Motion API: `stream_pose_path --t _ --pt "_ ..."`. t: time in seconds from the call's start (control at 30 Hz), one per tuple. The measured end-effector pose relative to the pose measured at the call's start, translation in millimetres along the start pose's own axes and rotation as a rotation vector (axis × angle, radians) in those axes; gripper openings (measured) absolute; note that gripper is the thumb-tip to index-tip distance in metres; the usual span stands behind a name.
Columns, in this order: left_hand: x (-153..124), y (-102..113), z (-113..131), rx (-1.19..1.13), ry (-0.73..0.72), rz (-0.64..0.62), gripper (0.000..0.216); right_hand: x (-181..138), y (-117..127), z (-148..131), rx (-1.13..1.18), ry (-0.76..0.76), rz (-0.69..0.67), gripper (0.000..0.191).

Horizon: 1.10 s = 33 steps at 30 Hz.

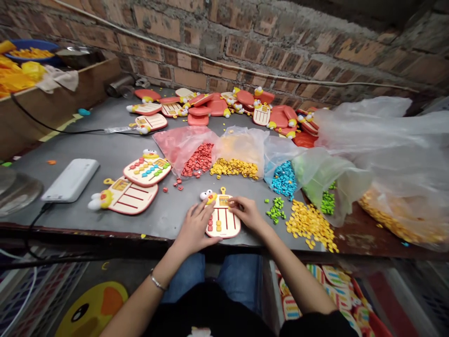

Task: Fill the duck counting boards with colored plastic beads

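A cream toy board with a red rim, slots and a duck-like head lies on the table in front of me. Red and yellow beads sit low in its two left slots. My left hand grips the board's left side, fingers over its face and thumb along the bottom edge. At the upper right of the board, by its small yellow panel, my right hand is pinched together; whatever is between its fingertips is too small to make out. Loose green beads and yellow beads lie to the right.
Behind the board, open bags hold red beads, yellow beads and blue beads. A filled board overlaps another board at left, near a white power bank. More boards lie along the brick wall.
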<state>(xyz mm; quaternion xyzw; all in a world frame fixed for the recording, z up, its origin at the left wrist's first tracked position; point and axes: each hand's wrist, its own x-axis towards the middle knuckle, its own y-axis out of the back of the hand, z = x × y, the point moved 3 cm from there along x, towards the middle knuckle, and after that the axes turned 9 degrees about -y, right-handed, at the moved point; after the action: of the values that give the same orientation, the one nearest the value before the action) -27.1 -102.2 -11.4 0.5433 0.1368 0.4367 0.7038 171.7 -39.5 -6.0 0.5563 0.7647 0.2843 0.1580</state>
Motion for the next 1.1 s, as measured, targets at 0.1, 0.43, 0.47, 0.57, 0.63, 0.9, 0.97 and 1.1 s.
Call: stream_pose_path --t 0.1,0.43,0.47,0.57,0.63,0.9,0.97,1.1 --pt "0 0 -1 -0.007 0.004 0.002 0.096 5 -15 -15 0.044 0.018 0.005 0.021" --pt "0 1 0 0.034 -0.008 -0.017 0.088 57 -6 -15 0.081 0.02 -0.025 0.02" --pt "0 0 0 0.039 -0.015 -0.017 0.085 69 -5 -14 0.016 0.027 0.042 0.021" --pt "0 0 0 0.05 -0.021 -0.02 0.08 104 -15 -11 -0.171 0.022 0.082 0.018" --pt "0 -1 0 0.055 -0.011 -0.027 0.08 118 -22 -8 -0.202 -0.005 0.075 0.013" --pt "1 0 0 0.065 -0.015 -0.032 0.075 66 13 -1 0.065 0.069 0.158 0.009" --pt "1 0 1 0.065 -0.024 -0.029 0.07 46 23 -3 0.075 0.064 0.126 0.01" --pt "1 0 1 0.071 -0.039 -0.03 0.063 23 21 -3 -0.056 0.09 0.061 0.008"
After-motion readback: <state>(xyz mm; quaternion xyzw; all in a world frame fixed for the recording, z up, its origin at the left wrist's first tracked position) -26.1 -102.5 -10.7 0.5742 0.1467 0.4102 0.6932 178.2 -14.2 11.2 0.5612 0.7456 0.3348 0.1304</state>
